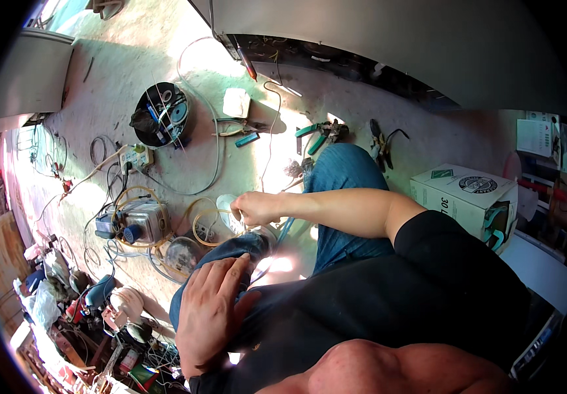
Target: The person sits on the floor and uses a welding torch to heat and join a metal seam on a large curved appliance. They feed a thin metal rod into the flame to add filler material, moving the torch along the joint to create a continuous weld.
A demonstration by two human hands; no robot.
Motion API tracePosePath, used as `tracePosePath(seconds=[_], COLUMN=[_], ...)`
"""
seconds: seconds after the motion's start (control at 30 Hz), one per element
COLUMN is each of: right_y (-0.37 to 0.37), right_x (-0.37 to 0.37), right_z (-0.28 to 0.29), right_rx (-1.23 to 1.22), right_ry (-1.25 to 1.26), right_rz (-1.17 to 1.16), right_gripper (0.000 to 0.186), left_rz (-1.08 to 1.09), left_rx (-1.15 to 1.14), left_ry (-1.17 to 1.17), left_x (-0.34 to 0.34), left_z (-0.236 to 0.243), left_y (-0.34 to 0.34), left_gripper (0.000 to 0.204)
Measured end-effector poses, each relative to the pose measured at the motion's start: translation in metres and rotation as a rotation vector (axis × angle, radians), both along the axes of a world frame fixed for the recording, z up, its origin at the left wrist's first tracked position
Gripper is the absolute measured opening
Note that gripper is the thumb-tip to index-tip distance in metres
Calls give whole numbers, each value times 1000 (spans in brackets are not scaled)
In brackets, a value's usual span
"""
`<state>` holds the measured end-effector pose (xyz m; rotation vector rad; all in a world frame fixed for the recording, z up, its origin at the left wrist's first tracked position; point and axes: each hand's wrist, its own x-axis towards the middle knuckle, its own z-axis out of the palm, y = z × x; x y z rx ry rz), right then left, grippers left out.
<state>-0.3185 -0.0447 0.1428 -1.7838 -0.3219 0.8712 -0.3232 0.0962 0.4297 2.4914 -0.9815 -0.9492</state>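
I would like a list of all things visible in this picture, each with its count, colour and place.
Round tool bucket: one, black, on the floor, upper left.
Power strip: one, pale, below the bucket.
Pump-like machine: one, metallic with a blue part, left of centre.
Pliers: one pair, green handles, on the floor above the knee.
Cardboard box: one, white and green, at right.
Cables: several, white and yellowish, across the floor.
Clutter of small items: many, mixed colours, lower left.
Jeans: one pair, blue, centre.
Left hand: one, resting flat on the left knee.
Right hand: one, closed in a fist, apparently about a thin tube.
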Motion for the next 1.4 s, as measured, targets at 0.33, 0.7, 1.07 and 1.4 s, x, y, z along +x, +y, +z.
tracePosePath(seconds=[0.33,0.7,1.07,1.4], right_y=[-19,-15,-7,-6], right_x=[2,8,12,14], right_z=[-20,-4,-10,-13], right_rx=[91,106,27,63], right_ry=[28,61,54,56], right_rz=[19,91,162,123], right_gripper=[23,28,23,25], left_rz=[-132,-143,-167,-138], left_rx=[-36,-37,-60,-69], left_ry=[38,-15,113,87], left_x=[13,12,7,8], left_z=[-7,-14,-15,-18], left_y=[-19,-18,-9,-14], left_gripper=[58,39,46,61])
